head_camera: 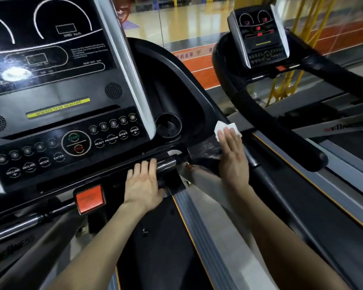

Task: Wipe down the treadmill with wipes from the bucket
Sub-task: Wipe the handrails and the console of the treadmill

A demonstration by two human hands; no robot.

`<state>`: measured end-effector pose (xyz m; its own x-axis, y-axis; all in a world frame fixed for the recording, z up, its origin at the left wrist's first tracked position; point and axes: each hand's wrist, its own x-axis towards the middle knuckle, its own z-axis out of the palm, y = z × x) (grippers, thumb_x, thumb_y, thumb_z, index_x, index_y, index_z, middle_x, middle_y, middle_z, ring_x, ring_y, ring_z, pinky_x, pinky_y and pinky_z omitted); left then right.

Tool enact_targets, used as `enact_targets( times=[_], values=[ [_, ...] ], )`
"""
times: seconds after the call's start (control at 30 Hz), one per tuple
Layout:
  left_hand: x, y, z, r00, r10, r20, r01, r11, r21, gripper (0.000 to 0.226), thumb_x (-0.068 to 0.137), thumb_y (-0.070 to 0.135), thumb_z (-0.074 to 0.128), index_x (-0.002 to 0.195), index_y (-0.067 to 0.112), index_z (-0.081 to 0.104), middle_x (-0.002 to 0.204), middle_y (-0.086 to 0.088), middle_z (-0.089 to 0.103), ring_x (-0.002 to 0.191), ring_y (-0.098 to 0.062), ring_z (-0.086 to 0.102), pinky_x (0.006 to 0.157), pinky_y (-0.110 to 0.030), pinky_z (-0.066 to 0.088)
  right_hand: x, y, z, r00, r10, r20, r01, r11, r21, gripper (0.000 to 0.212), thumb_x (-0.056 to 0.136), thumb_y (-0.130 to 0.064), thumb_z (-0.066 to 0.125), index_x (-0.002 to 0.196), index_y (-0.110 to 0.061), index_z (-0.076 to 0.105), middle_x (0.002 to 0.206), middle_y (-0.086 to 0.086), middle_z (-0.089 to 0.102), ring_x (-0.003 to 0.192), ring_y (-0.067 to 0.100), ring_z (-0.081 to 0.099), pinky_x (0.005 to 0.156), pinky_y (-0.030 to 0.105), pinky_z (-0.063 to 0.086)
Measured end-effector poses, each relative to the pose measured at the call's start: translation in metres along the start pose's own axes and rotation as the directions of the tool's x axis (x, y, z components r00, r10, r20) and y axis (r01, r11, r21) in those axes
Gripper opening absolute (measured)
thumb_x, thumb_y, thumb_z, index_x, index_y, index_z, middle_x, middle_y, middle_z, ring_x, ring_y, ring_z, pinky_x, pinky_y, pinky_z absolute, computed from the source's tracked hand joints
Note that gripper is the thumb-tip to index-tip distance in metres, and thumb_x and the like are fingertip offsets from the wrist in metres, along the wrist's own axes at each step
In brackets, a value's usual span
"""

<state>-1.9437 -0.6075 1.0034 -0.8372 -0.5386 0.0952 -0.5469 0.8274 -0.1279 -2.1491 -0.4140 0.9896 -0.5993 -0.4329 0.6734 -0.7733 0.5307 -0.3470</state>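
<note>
Mid-wipe: wipe point(222, 127) pressed on treadmill rail point(268, 181) under flat right hand point(233, 158); left hand point(142, 185) laid flat on bar point(166, 165). Next: sweep needed down rail.

Glossy yellow floor point(187, 21) — orange track point(197, 70)

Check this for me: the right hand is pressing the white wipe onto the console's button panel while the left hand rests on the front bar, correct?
Only the surface is wrong. In the head view, the right hand presses the white wipe onto the black side arm beside the cup holder. The left hand does rest on the front bar.
</note>
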Motion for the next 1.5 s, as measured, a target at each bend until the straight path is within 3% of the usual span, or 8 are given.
enact_targets(
  times=[0.17,0.33,0.5,0.77,0.93,1.07,1.27,1.5],
  values=[
    [0.0,0.0,0.006,0.999,-0.005,-0.033,0.006,0.999,0.04,0.107,0.082,0.061,0.069,0.164,0.01,0.024,0.138,-0.007,0.049,0.124,-0.027,0.049,0.108,-0.042,0.043,-0.031,-0.026,0.012,0.925,-0.314,0.215,0.324,0.946,-0.014,0.074,0.088,0.006,0.034,0.161,-0.006,0.042,0.169,0.014,0.037,0.16,0.028,0.028,0.131,0.048,0.024],
    [0.002,0.007,0.006,0.999,-0.031,-0.022,0.033,0.996,0.084,0.112,0.081,0.07,0.064,0.164,0.01,0.021,0.137,-0.006,0.046,0.123,-0.026,0.048,0.107,-0.041,0.042,0.018,0.009,-0.007,0.973,0.228,0.022,-0.22,0.957,-0.186,0.068,0.095,-0.008,0.045,0.163,-0.008,0.033,0.163,0.02,0.04,0.153,0.039,0.035,0.126,0.057,0.026],
    [0.002,0.006,0.004,0.999,-0.027,-0.02,0.029,0.994,0.106,0.112,0.082,0.074,0.061,0.164,0.008,0.023,0.138,-0.007,0.047,0.124,-0.026,0.049,0.107,-0.041,0.043,-0.031,-0.029,-0.003,0.969,-0.113,0.22,0.165,0.958,-0.235,0.063,0.107,-0.015,0.05,0.167,-0.017,0.03,0.175,0.011,0.022,0.163,0.028,0.016,0.129,0.053,0.022],
    [0.03,0.021,-0.02,0.998,0.034,-0.045,-0.028,0.989,0.143,0.091,0.085,0.088,0.044,0.138,0.014,0.051,0.129,-0.005,0.064,0.122,-0.027,0.061,0.108,-0.047,0.042,0.09,-0.012,0.015,0.976,0.132,0.175,-0.085,0.963,-0.254,0.06,0.112,-0.051,0.033,0.167,-0.028,0.029,0.176,0.011,0.02,0.159,0.034,0.025,0.127,0.062,0.019],
    [0.056,0.064,-0.017,0.944,0.157,-0.29,-0.194,0.976,-0.103,0.062,0.106,0.065,0.036,0.131,0.011,0.053,0.122,-0.011,0.061,0.112,-0.031,0.06,0.098,-0.047,0.048,-0.034,0.001,-0.03,0.977,0.093,0.191,-0.03,0.951,-0.309,0.063,0.113,-0.047,0.04,0.169,-0.023,0.023,0.178,0.006,0.011,0.164,0.03,0.009,0.129,0.056,0.017],
    [0.073,0.087,-0.019,0.957,0.014,-0.291,-0.125,0.923,-0.365,0.038,0.108,0.052,0.044,0.111,0.014,0.04,0.114,-0.013,0.058,0.1,-0.035,0.063,0.093,-0.049,0.053,-0.069,0.005,-0.043,0.965,0.132,0.228,-0.051,0.943,-0.329,0.066,0.113,-0.05,0.038,0.17,-0.021,0.021,0.179,0.006,0.006,0.165,0.029,0.001,0.129,0.059,0.017],
    [0.071,0.085,-0.006,0.945,0.019,-0.326,-0.123,0.946,-0.301,0.037,0.11,0.049,0.042,0.105,0.013,0.042,0.106,-0.016,0.061,0.094,-0.036,0.065,0.092,-0.05,0.053,0.045,-0.012,0.002,0.97,0.17,0.172,-0.13,0.967,-0.22,0.063,0.113,-0.053,0.034,0.166,-0.02,0.033,0.175,0.008,0.021,0.162,0.03,0.018,0.127,0.058,0.021],
    [0.07,0.078,-0.002,0.948,0.086,-0.308,-0.17,0.951,-0.257,0.047,0.094,0.051,0.064,0.107,0.011,0.044,0.103,-0.011,0.057,0.094,-0.033,0.061,0.096,-0.047,0.048,-0.084,0.033,-0.07,0.934,0.294,0.203,-0.218,0.919,-0.328,0.069,0.112,-0.058,0.026,0.171,-0.027,0.009,0.176,0.004,0.022,0.162,0.023,0.022,0.131,0.057,0.01]
  ],
)
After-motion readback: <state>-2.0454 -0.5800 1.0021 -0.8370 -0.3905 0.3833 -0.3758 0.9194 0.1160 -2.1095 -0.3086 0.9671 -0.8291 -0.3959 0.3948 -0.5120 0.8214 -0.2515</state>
